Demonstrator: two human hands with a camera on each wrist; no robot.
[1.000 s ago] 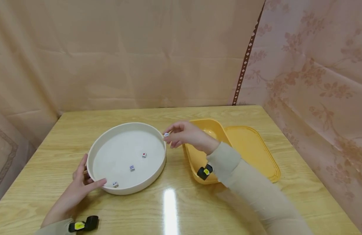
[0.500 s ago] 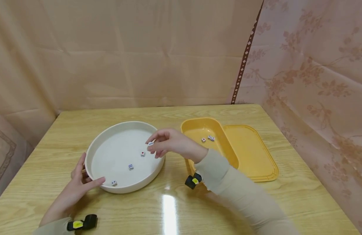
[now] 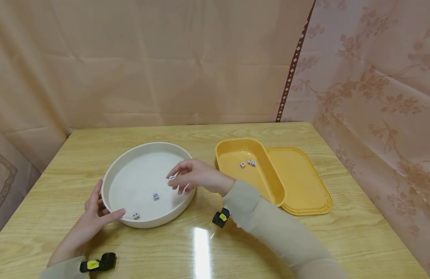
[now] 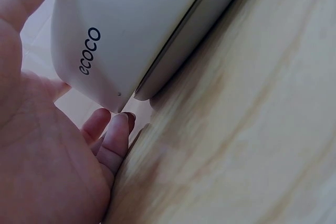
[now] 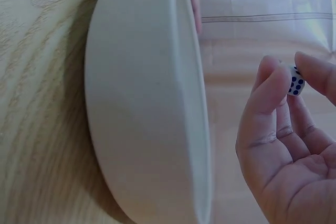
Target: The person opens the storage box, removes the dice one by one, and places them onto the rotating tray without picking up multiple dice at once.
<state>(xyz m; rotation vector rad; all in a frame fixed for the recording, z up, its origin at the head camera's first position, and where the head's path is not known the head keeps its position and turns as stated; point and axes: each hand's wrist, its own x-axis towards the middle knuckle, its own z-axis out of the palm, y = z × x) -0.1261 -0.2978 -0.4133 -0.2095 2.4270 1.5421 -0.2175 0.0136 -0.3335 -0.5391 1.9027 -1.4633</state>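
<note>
My right hand (image 3: 194, 176) is over the right part of a round white tray (image 3: 138, 166). Thumb and fingertips pinch a small white die (image 5: 296, 82), its blue pips facing the right wrist camera. At the tray's left side my left hand (image 3: 96, 219) holds the wall, thumb over the rim and the other fingers outside; the left wrist view shows the wall's "ecoco" lettering (image 4: 89, 51). Inside the tray lie a die (image 3: 156, 197) near the middle and another die (image 3: 136, 216) close to the left thumb. The tray floor beneath my right hand is hidden.
Right of the tray stands a yellow box (image 3: 232, 155) with several dice (image 3: 251, 162) in it. A flat yellow lid (image 3: 302, 182) lies beside the box, on the wooden table (image 3: 148, 255). Cloth (image 3: 166, 69) hangs behind the table.
My right hand has moved left and nearer with the die, from beside the tray to over it. It now hides the red-dotted die and uncovers the box's dice. The left hand stays put.
</note>
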